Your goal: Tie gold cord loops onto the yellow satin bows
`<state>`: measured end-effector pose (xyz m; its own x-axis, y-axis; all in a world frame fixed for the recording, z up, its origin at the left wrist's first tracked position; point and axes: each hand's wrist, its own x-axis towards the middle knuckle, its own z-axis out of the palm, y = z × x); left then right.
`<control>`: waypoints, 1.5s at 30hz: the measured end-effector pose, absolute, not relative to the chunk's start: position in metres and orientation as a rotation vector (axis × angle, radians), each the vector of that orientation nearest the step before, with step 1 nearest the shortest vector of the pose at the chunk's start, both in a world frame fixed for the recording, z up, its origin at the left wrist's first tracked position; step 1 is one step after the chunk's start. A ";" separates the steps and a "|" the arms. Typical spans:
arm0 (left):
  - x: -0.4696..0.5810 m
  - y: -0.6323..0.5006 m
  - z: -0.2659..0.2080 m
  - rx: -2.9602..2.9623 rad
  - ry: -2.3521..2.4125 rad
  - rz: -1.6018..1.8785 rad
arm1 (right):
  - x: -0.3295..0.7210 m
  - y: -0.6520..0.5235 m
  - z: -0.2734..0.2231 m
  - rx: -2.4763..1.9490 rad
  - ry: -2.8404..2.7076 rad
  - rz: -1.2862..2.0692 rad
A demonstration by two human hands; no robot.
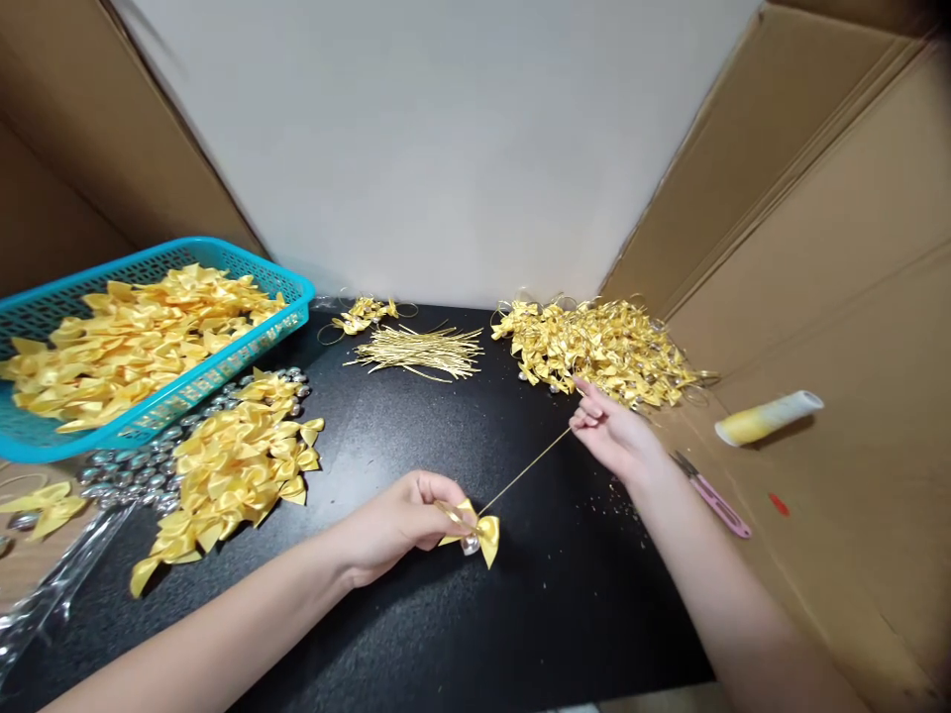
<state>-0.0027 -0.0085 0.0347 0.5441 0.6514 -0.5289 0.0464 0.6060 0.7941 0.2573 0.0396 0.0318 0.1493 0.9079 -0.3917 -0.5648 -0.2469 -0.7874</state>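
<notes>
Low over the black table, my left hand (423, 520) pinches a yellow ribbon bow (488, 538). A small silvery bell or bead (471, 545) shows beside the bow's knot, just under my fingers. From the bow a thin gold cord (526, 470) runs up and right, stretched straight to my right hand (605, 426). The fingers of my right hand are closed on the cord's far end. Behind that hand lies a heap of yellow bows with gold loops (594, 342). A bundle of cut gold cords (420, 352) rests at the back middle.
On the left, a blue basket (297, 297) holds many yellow bows. Loose bows (238, 465) and silver beads (134, 470) lie before it. Pink-handled snips (720, 505), a ribbon-wound tube (769, 418) and a red scrap (778, 504) lie right. Cardboard walls (817, 248) flank the table.
</notes>
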 end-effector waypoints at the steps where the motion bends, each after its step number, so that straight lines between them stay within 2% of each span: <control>1: -0.003 -0.009 0.034 0.874 0.937 0.408 | 0.263 0.042 0.036 -1.124 -0.427 1.441; 7: -0.006 -0.010 0.028 0.881 0.939 0.402 | 0.271 0.056 0.054 -1.163 -0.561 1.315; 15: -0.007 -0.010 0.019 0.738 1.053 0.589 | 0.235 0.025 0.054 -1.203 -1.006 0.889; 22: -0.004 -0.009 0.019 0.656 1.130 0.740 | 0.183 -0.037 0.029 -1.311 -1.589 1.048; 27: -0.004 -0.009 0.019 0.593 1.153 0.785 | 0.173 -0.040 0.025 -1.255 -1.949 0.902; 33: -0.003 -0.011 0.018 0.562 1.122 0.783 | 0.168 -0.039 0.014 -1.282 -2.042 0.744; 45: -0.002 -0.011 0.019 0.548 1.098 0.764 | 0.171 -0.038 0.012 -1.262 -2.046 0.744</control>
